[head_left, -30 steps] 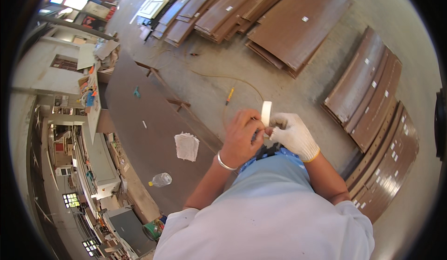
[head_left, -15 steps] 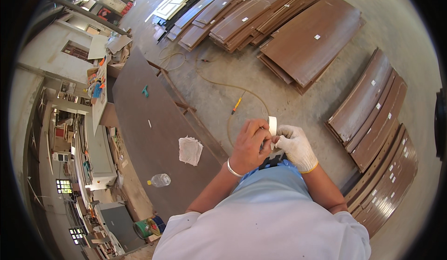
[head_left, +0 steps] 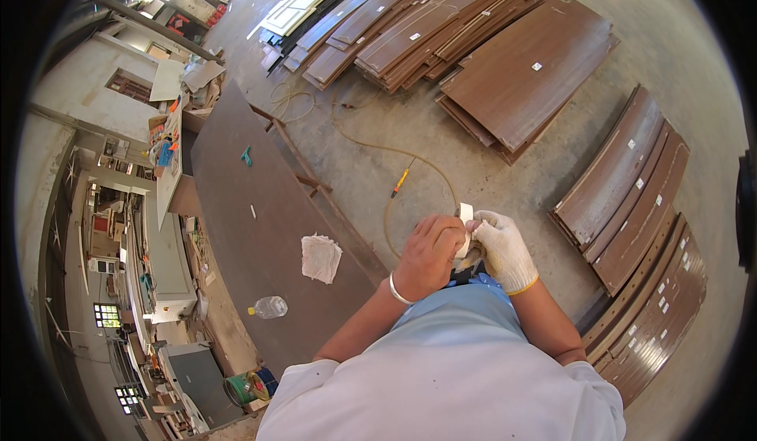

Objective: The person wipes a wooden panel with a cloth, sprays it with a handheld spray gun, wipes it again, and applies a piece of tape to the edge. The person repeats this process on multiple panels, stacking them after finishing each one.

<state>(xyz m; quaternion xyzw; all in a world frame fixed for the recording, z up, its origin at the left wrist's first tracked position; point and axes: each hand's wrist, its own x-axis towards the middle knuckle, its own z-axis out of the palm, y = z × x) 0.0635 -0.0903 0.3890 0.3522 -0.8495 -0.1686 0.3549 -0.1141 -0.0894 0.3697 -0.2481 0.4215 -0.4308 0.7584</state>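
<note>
In front of my waist, a roll of white tape point(head_left: 466, 214) is held between both hands. My left hand point(head_left: 430, 253), bare with a white band at the wrist, is closed with its fingers curled against the roll's left side. My right hand point(head_left: 505, 253) wears a white knit glove with a yellow cuff edge, and a bare fingertip shows at the roll. Its fingers are closed on the roll's right side. The tape's loose end cannot be made out. To the left lies a large brown panel point(head_left: 272, 204), nearest to my left hand.
On the panel are a folded white cloth point(head_left: 321, 258), a clear plastic bottle point(head_left: 270, 307), and a small green tool point(head_left: 246, 155). A hose point(head_left: 371, 146) with a yellow-orange fitting point(head_left: 402, 181) curves across the floor. Brown panels point(head_left: 528, 70) lie in stacks ahead and right.
My left hand has turned and moved slightly lower, its fingers now curled closer along the tape roll. The roll has tilted to show more edge-on. My right hand has barely shifted.
</note>
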